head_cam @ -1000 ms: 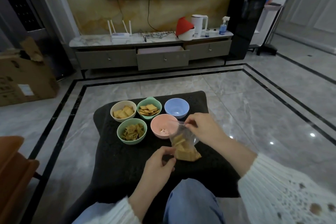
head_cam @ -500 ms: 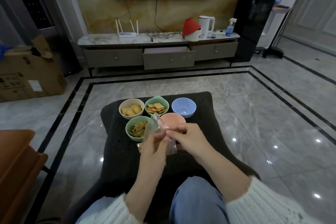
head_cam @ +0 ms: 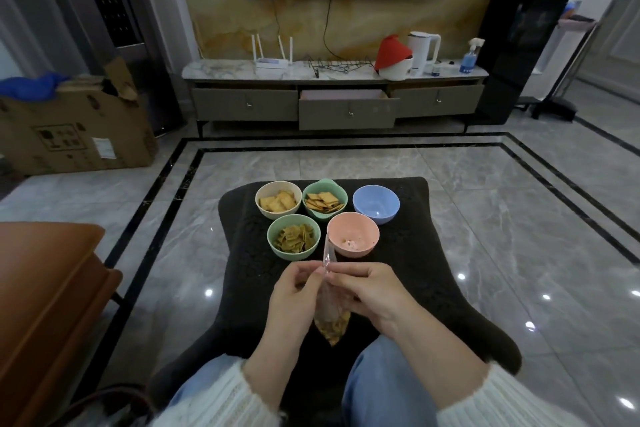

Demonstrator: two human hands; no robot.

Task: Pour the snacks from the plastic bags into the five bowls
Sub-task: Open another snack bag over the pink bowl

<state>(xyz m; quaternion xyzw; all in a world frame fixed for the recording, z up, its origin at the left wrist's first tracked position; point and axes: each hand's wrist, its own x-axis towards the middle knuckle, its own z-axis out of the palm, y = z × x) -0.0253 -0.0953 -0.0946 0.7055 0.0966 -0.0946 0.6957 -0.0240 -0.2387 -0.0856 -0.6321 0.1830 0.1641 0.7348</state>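
Note:
Five bowls stand on a dark cushioned stool (head_cam: 408, 274). The cream bowl (head_cam: 278, 200), the teal bowl (head_cam: 324, 203) and the green bowl (head_cam: 293, 241) hold crackers. Only crumbs lie in the pink bowl (head_cam: 353, 239), and the blue bowl (head_cam: 376, 203) looks empty. A clear plastic bag (head_cam: 331, 321) with crackers at its bottom hangs upright between my hands, just in front of the pink bowl. My left hand (head_cam: 294, 298) and my right hand (head_cam: 372, 295) each pinch one side of the bag's top edge.
A brown leather seat (head_cam: 45, 305) stands at the left. A cardboard box (head_cam: 76, 132) sits on the floor at the far left. A TV cabinet (head_cam: 332, 94) with its middle drawer open lines the back wall. My knees in jeans are under the stool's near edge.
The bag came off the stool beside the pink bowl and swung upright between both hands, closer to me. Both hands now pinch its top edge.

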